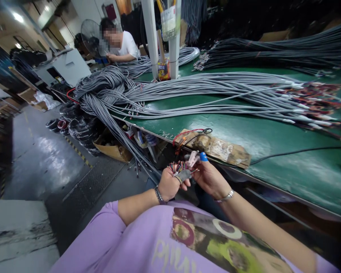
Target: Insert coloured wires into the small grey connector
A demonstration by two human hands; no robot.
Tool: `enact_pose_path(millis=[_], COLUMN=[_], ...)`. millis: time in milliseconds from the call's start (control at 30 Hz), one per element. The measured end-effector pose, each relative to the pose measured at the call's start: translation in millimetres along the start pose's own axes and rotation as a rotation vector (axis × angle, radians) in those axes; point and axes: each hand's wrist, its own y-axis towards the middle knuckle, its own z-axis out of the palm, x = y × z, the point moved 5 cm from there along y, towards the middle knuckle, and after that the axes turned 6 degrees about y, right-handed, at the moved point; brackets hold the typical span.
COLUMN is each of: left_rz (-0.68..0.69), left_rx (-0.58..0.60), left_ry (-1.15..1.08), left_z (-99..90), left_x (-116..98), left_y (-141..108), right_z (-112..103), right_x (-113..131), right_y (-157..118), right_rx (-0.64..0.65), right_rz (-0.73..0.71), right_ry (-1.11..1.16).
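Note:
My left hand (169,184) is closed around the end of a grey cable, whose short coloured wires (177,166) fan out above the fist. Close beside it, my right hand (208,176) pinches one of those wire ends; its fingertips wear covers, one blue (204,156). Both hands are held just off the near edge of the green table (272,136), below a worn cardboard piece (218,148) with red and black wires on it.
Long bundles of grey cables (187,91) lie across the table and hang off its left end to the floor. Dark cable bundles (272,49) lie at the back. A person in a white shirt (122,43) works at the far end. White posts (152,38) stand on the table.

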Motion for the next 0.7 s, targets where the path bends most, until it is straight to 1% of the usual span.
enact_pose_path(millis=[67, 100, 200, 267, 333, 433, 600, 667, 700], left_rz=[0.003, 0.001, -0.019, -0.041, -0.054, -0.069, -0.146, -0.151, -0.141], left_rx=[0.001, 0.006, 0.031, 0.056, 0.077, 0.111, 0.282, 0.288, 0.264], left_ry=[-0.011, -0.015, -0.013, 0.015, 0.045, 0.084, 0.195, 0.207, 0.2], left_z=[-2.4, -3.5, -5.7, -5.6, -4.9, -3.4, 1.3, 0.0, -1.5], left_x=[1, 1, 3, 3, 4, 6, 9, 8, 7], left_y=[-2, -4, -8, -10, -12, -13, -13, -12, -11], right_z=[-5, -7, -7, -5, -4, 0, 10, 7, 3], right_x=[-3, -5, -8, -8, -5, 4, 12, 13, 13], right_y=[-5, -9, -20, -26, -28, -28, -32, -32, -31], right_rx=[-0.036, -0.034, 0.06, 0.098, 0.082, 0.072, 0.161, 0.152, 0.127], right_rz=[0.057, 0.094, 0.214, 0.252, 0.223, 0.13, 0.029, -0.004, -0.019], right_ry=[0.079, 0.103, 0.098, 0.054, -0.047, -0.234, -0.398, -0.434, -0.435])
